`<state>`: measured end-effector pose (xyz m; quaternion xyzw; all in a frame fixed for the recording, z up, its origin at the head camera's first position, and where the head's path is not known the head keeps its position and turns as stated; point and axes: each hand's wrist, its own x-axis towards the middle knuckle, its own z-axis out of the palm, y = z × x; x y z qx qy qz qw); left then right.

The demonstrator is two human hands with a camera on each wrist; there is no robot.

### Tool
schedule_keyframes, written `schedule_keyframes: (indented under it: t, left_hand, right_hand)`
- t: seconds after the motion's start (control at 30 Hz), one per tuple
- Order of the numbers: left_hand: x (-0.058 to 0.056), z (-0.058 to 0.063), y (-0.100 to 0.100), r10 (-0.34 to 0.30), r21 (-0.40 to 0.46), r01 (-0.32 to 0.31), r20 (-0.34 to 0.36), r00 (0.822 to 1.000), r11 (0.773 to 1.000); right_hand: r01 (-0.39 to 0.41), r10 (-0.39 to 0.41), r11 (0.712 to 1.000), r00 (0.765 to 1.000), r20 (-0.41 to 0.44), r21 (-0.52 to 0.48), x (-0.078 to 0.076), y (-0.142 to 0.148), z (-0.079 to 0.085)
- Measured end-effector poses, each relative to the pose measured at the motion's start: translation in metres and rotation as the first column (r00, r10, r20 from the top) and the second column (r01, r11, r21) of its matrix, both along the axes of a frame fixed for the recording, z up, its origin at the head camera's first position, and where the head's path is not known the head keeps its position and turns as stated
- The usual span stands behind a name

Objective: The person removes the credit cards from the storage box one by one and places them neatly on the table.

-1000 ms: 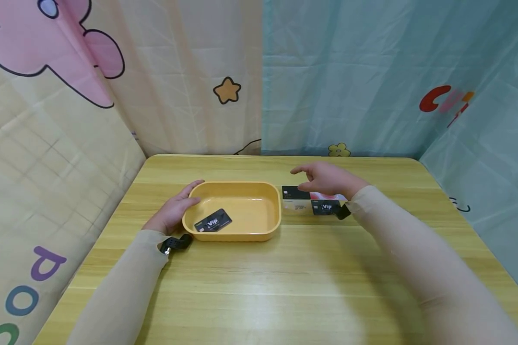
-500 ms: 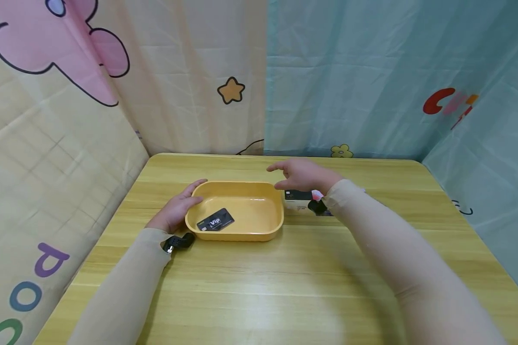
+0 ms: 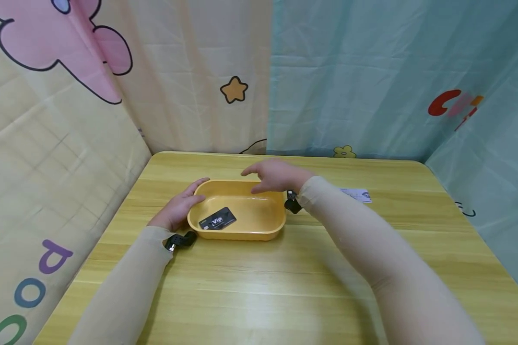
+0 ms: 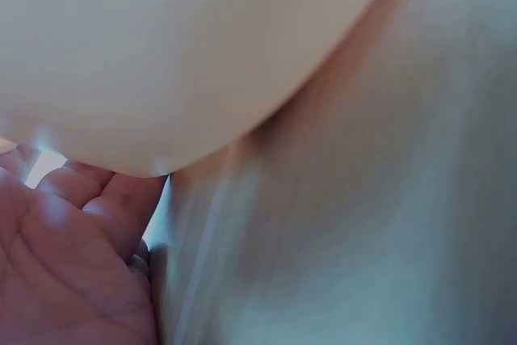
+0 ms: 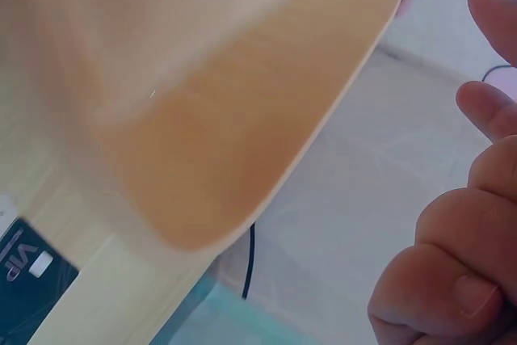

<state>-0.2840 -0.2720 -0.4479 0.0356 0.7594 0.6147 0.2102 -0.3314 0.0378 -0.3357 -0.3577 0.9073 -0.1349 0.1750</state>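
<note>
A yellow rectangular tray [image 3: 259, 225] stands on the table. My left hand [image 3: 177, 206] grips its left end, with the thumb over the rim and the fingers along the outside; in the left wrist view that palm [image 4: 65, 256] lies beside the tray's wall [image 4: 161, 78]. A black VIP card [image 3: 217, 219] lies inside at the tray's left. Over the tray's back right side is my right hand [image 3: 276, 175], index finger and thumb apart with nothing seen between them. The right wrist view shows its lower fingers [image 5: 460, 224] bent.
Right of the tray lie more cards, partly hidden by the right forearm: a black VIP card [image 5: 36, 280] and a pale purple card [image 3: 356, 195]. Each wrist wears a black camera [image 3: 292, 203]. Printed curtains [image 3: 349, 72] stand behind the wooden table [image 3: 259, 287].
My right hand has moved left from above the cards to over the tray's right side. The left hand stays on the tray, and the card inside lies unchanged. The head view has shifted slightly.
</note>
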Motion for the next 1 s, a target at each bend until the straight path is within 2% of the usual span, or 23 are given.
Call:
schedule_keyframes:
  t: [0.4, 0.73, 1.0]
  left_hand:
    - [-0.002, 0.003, 0.001, 0.014, -0.026, -0.014, 0.001, 1.0, 1.0]
    - [-0.002, 0.001, 0.002, 0.016, -0.027, -0.016, 0.003, 1.0, 1.0]
    - [0.0, 0.0, -0.001, 0.007, 0.008, -0.007, 0.014, 1.0, 1.0]
  right_hand:
    - [-0.055, 0.056, 0.998, 0.998, -0.02, 0.029, 0.001, -0.044, -0.006]
    - [-0.092, 0.092, 0.996, 0.996, 0.011, 0.017, -0.005, -0.064, -0.028]
    - [-0.046, 0.045, 0.999, 0.998, 0.044, 0.023, -0.007, -0.07, -0.047]
